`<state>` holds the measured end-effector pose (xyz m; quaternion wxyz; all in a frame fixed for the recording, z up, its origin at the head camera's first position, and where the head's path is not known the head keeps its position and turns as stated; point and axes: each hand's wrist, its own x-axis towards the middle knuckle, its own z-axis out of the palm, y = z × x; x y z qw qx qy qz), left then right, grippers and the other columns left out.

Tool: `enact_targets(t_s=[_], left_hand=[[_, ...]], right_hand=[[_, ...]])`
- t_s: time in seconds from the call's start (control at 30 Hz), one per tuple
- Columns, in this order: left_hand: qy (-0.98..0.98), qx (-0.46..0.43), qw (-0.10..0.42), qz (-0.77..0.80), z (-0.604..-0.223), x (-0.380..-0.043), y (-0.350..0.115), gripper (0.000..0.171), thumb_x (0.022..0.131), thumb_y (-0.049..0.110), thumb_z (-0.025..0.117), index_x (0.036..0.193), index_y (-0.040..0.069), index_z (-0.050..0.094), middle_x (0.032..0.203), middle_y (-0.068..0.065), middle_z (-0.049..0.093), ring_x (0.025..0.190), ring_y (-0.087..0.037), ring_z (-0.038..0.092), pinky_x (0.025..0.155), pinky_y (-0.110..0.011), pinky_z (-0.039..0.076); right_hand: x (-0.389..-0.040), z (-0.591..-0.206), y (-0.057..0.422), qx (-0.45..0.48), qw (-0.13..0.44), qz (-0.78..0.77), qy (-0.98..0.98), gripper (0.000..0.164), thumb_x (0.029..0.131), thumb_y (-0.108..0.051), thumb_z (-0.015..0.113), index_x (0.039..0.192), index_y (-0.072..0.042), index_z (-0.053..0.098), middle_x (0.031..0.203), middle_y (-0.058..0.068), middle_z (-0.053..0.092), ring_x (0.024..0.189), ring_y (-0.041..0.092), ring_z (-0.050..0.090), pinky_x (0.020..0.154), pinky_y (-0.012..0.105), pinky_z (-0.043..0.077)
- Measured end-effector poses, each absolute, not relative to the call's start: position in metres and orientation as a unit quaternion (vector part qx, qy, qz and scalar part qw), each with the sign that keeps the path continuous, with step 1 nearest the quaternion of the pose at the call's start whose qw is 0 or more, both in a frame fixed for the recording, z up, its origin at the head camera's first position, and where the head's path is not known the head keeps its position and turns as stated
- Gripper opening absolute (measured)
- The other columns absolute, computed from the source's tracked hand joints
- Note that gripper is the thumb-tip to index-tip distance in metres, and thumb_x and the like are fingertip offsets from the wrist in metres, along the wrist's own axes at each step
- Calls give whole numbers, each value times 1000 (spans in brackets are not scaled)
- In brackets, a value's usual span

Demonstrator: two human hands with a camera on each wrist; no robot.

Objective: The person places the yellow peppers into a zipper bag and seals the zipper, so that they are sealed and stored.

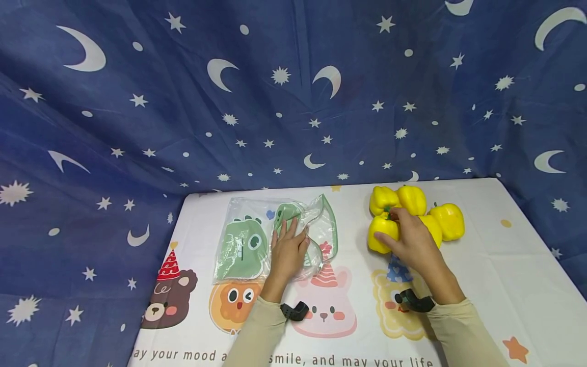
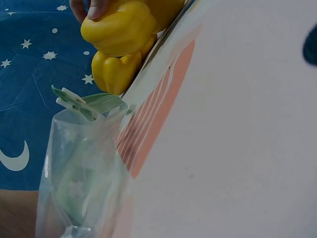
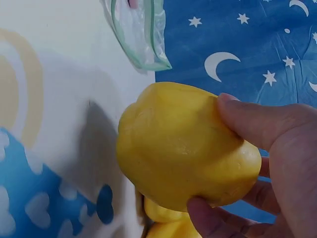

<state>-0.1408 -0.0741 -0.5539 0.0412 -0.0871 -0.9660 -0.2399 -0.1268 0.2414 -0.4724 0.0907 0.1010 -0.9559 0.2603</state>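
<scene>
Touching clear bag (image 1: 243, 255), gripping pepper (image 3: 181, 146)

In my right grip (image 1: 415, 242) I hold a glossy, lobed yellow bell pepper (image 1: 381, 235), my thumb on one side and fingers on the other. Behind it and to its right, more yellow peppers (image 1: 448, 222) sit bunched on the worktop (image 1: 509, 270). My left grip (image 1: 289, 255) rests on a clear, crinkled plastic bag (image 1: 243, 255) lying on the worktop, printed with a green, round-eyed cartoon creature; its green-edged mouth faces right, towards the peppers, and gapes.
</scene>
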Motion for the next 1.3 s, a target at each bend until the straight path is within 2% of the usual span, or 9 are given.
enact_targets(t_s=[0.13,0.23,0.43,0.53,0.67,0.87,1.03,1.17,1.3], left_hand=[[-963,-86,41,-252,-553,-140,-74,38,106,35,52,140,22,64,164,-8,37,156,-37,24,124,-64,16],[-961,-85,40,-262,-551,-139,-74,38,106,35,52,140,22,64,164,-8,36,156,-37,23,124,-64,15],[-957,-81,35,-277,-550,-139,-75,39,107,36,50,143,24,61,163,-9,37,156,-38,23,125,-65,14],[-954,-81,37,-287,-550,-139,-75,39,107,36,50,143,24,61,162,-10,38,155,-38,24,124,-65,14],[-951,-81,35,-295,-548,-139,-75,40,107,37,50,144,24,60,162,-10,37,155,-38,23,124,-65,13],[-948,-77,33,-307,-548,-139,-75,41,107,39,50,143,24,60,163,-10,37,156,-37,23,125,-64,12],[-949,-75,30,-304,-548,-139,-75,41,107,40,49,144,27,59,163,-9,37,156,-36,22,125,-63,11],[-948,-76,30,-307,-547,-139,-74,41,107,40,49,144,27,59,163,-10,37,156,-37,22,125,-64,11],[-948,-73,30,-310,-547,-139,-74,41,107,40,49,144,27,59,163,-10,37,156,-37,22,125,-64,10]], right_hand=[[-127,-476,236,110,85,278,-950,71,89,-30,80,144,2,48,124,27,64,114,45,60,101,61,47],[-127,-480,233,115,87,293,-945,67,91,-30,78,145,0,51,132,28,61,123,47,56,107,63,42],[-129,-490,224,99,105,320,-936,56,90,-29,79,137,-5,62,119,21,65,105,37,60,89,52,48],[-131,-494,221,78,102,335,-933,52,91,-32,78,134,-6,65,118,20,66,106,36,60,90,53,47],[-134,-498,218,52,82,359,-928,53,93,-37,75,134,-5,65,128,21,66,121,40,57,103,59,43],[-138,-502,214,-3,9,429,-903,67,96,-51,67,146,-8,55,146,22,56,132,43,53,108,58,46],[-142,-508,209,-43,-63,499,-863,75,96,-60,61,154,-16,42,153,17,50,134,35,52,103,46,52],[-145,-510,205,-48,-77,538,-838,74,98,-57,61,155,-16,38,151,18,49,125,30,54,90,31,58],[-148,-509,200,-59,-84,566,-818,74,95,-55,65,152,-16,38,149,20,47,118,31,58,84,28,61]])
